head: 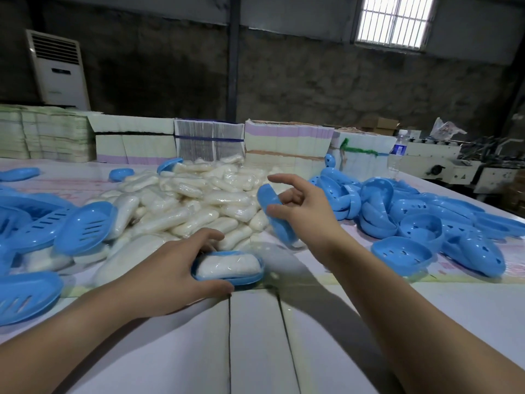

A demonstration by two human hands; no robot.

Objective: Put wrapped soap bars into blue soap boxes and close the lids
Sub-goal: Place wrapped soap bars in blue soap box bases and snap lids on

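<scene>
Left hand [173,268] rested on the table [255,351], thumb and fingers curled round the near end of a blue soap box base [228,270] with a wrapped soap bar [227,265] already seated in it, lid not on. Left grip: narrow, holding that base from its left side. Right hand [301,207] was raised above the table just right of centre, holding a blue lid [277,216] tilted on edge; thumb pressed on the lid's near face, index finger stretched out above it, other fingers curled behind. Right grip: holding the lid, well apart from the base below and to its left. Pile of wrapped soap bars [196,200] sat mid-table behind both hands, touching the left hand's fingertips as far as I could tell. Loose blue box halves [426,217] were heaped on the right side of the table, more slotted blue halves [82,226] on the left. Stacks of flat cartons [210,140] lined the far edge. A water bottle [397,153] stood at the far right, a white floor-standing air conditioner [56,69] against the back wall at left, a barred window [395,21] top right.
</scene>
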